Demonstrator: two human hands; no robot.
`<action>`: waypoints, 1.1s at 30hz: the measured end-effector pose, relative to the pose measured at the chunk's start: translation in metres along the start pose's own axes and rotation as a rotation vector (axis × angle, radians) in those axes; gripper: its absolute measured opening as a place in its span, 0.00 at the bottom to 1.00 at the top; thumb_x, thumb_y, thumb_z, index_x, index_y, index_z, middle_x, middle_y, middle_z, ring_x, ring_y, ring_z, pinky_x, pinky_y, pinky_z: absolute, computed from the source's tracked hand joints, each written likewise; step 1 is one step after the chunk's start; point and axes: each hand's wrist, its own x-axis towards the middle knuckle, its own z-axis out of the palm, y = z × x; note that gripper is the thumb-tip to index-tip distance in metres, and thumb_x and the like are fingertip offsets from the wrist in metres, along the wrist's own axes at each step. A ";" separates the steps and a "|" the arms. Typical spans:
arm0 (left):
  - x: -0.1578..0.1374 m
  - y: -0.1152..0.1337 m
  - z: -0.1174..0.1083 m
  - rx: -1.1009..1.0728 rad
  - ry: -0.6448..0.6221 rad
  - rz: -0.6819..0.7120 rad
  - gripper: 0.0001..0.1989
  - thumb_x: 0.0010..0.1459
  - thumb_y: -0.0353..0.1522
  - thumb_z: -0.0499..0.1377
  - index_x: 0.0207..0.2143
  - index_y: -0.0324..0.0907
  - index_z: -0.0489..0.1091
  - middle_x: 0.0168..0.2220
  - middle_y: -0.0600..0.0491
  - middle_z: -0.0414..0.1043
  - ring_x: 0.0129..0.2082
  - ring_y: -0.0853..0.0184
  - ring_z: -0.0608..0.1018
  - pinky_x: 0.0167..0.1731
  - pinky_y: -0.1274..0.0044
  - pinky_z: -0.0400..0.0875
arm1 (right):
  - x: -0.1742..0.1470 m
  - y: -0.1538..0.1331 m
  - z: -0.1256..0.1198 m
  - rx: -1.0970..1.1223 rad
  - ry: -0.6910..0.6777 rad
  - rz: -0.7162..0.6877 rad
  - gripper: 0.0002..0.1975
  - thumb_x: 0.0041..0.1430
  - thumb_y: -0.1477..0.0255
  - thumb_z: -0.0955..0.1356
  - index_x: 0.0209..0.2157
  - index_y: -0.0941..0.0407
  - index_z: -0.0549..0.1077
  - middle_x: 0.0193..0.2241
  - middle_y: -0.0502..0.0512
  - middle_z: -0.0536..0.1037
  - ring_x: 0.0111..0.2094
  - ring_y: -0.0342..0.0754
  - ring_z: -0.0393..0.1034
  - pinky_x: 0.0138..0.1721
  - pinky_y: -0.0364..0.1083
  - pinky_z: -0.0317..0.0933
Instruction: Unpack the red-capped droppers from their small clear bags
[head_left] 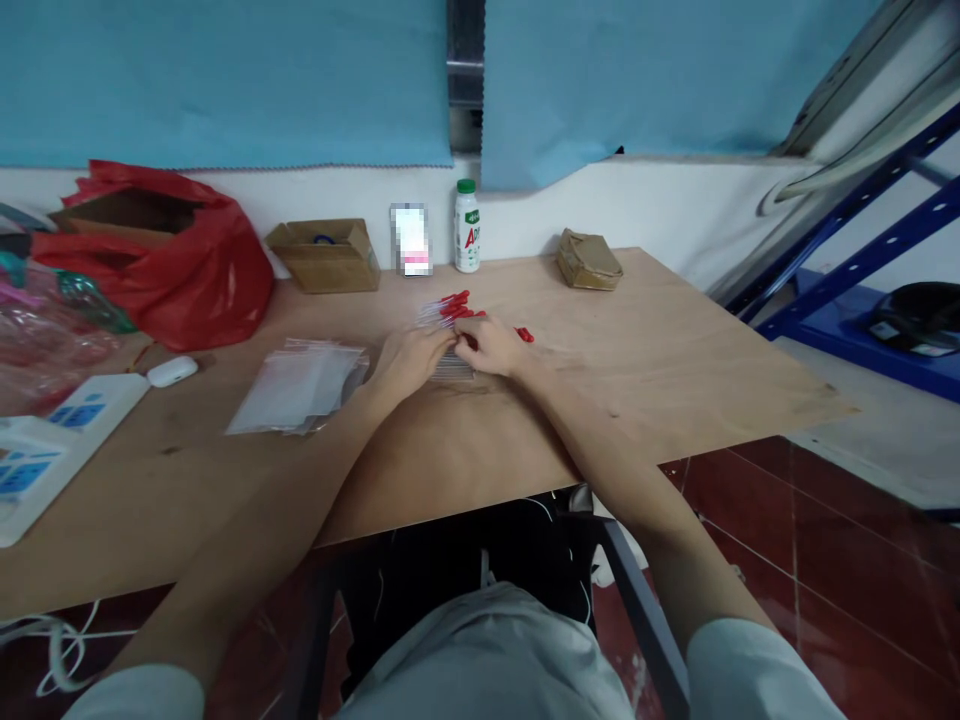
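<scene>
At the middle of the table my left hand (pixel 414 358) and my right hand (pixel 491 345) meet with their fingertips together. Both have curled, pinching fingers, and what lies between them is too small and covered to make out. Just behind them lies a bunch of thin clear or metallic rods with red handles (pixel 454 300), like small screwdrivers. Thin grey shafts (pixel 452 368) show side by side under and in front of the fingers. A separate red-handled piece (pixel 524 334) pokes out beyond my right hand. Left of my left forearm sits a stack of clear zip bags (pixel 300 385).
Along the wall stand an open cardboard box (pixel 326 258), a phone (pixel 412 240), a white bottle (pixel 467 228) and a brown packet (pixel 589 260). At left are a red bag (pixel 202 260), a white earphone case (pixel 172 371) and a power strip (pixel 90 425). A blue metal rack (pixel 862 330) rises at right.
</scene>
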 end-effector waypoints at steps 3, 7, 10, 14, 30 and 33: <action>0.000 0.001 -0.002 0.018 -0.009 -0.004 0.15 0.74 0.35 0.51 0.50 0.46 0.78 0.46 0.49 0.82 0.45 0.58 0.81 0.45 0.68 0.70 | -0.001 0.001 0.001 0.010 0.001 0.006 0.08 0.63 0.71 0.62 0.32 0.54 0.72 0.29 0.54 0.76 0.31 0.49 0.65 0.36 0.47 0.52; -0.002 0.002 -0.006 0.046 -0.013 0.019 0.16 0.75 0.35 0.50 0.47 0.45 0.78 0.43 0.48 0.80 0.42 0.59 0.80 0.43 0.69 0.69 | -0.004 0.002 0.004 0.062 0.030 0.005 0.10 0.65 0.70 0.61 0.33 0.55 0.72 0.29 0.52 0.75 0.31 0.48 0.65 0.36 0.45 0.52; -0.004 0.004 -0.008 0.069 -0.009 0.023 0.15 0.75 0.35 0.50 0.44 0.45 0.78 0.41 0.48 0.79 0.41 0.59 0.80 0.42 0.69 0.69 | -0.006 0.001 0.004 0.083 0.034 0.023 0.09 0.65 0.69 0.62 0.34 0.55 0.72 0.28 0.51 0.74 0.30 0.47 0.65 0.35 0.45 0.51; -0.007 0.007 -0.009 0.094 0.007 0.015 0.14 0.74 0.35 0.52 0.43 0.45 0.78 0.41 0.49 0.78 0.41 0.60 0.79 0.43 0.69 0.69 | -0.008 0.000 0.004 0.092 0.022 0.056 0.10 0.66 0.69 0.62 0.32 0.55 0.72 0.27 0.51 0.74 0.30 0.47 0.65 0.34 0.45 0.50; -0.012 0.011 -0.009 0.089 0.058 0.022 0.16 0.75 0.34 0.49 0.43 0.43 0.77 0.40 0.48 0.76 0.40 0.60 0.78 0.40 0.69 0.67 | -0.013 0.005 0.015 0.270 0.081 0.024 0.07 0.64 0.70 0.63 0.31 0.54 0.69 0.25 0.48 0.70 0.29 0.46 0.64 0.35 0.44 0.54; -0.011 0.012 -0.008 0.070 0.057 0.063 0.16 0.75 0.34 0.50 0.45 0.43 0.77 0.39 0.49 0.76 0.40 0.61 0.77 0.41 0.69 0.68 | -0.013 -0.002 0.014 0.219 0.088 0.064 0.06 0.61 0.71 0.63 0.29 0.54 0.69 0.24 0.48 0.70 0.27 0.46 0.62 0.34 0.44 0.53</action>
